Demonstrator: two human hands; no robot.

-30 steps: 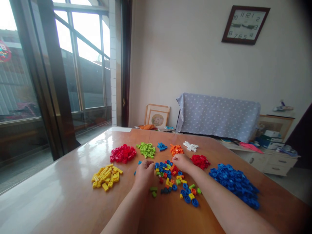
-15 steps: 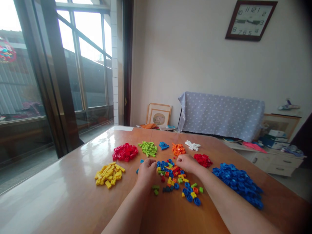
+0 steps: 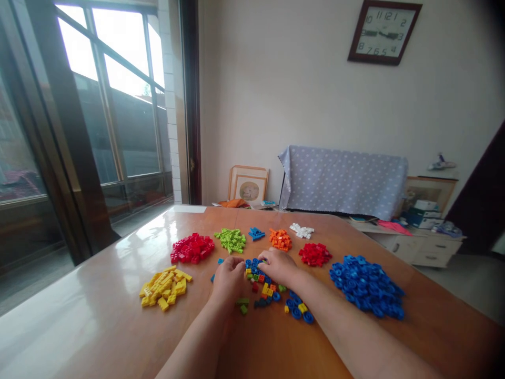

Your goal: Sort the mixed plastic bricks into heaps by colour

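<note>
A mixed heap of small plastic bricks (image 3: 263,284) in blue, red, yellow and green lies in the middle of the wooden table (image 3: 98,316). My left hand (image 3: 228,278) rests at the heap's left edge with its fingers curled in. My right hand (image 3: 278,265) lies on the heap's far side, fingers bent down into the bricks. What either hand holds is hidden. Sorted piles ring the heap: yellow (image 3: 163,286), red (image 3: 192,248), light green (image 3: 230,239), a few blue (image 3: 256,233), orange (image 3: 280,239), white (image 3: 302,230), a second red (image 3: 314,253) and a large blue pile (image 3: 366,285).
A tall window (image 3: 114,105) and dark door frame stand at the left. Behind the table are framed pictures (image 3: 248,185), a thing under a dotted grey cloth (image 3: 343,179) and a low cabinet (image 3: 418,245) with clutter. A clock (image 3: 384,32) hangs on the wall.
My right hand has moved left across the mixed heap, closer to my left hand. The camera has swung a little, so everything sits further left in view.
</note>
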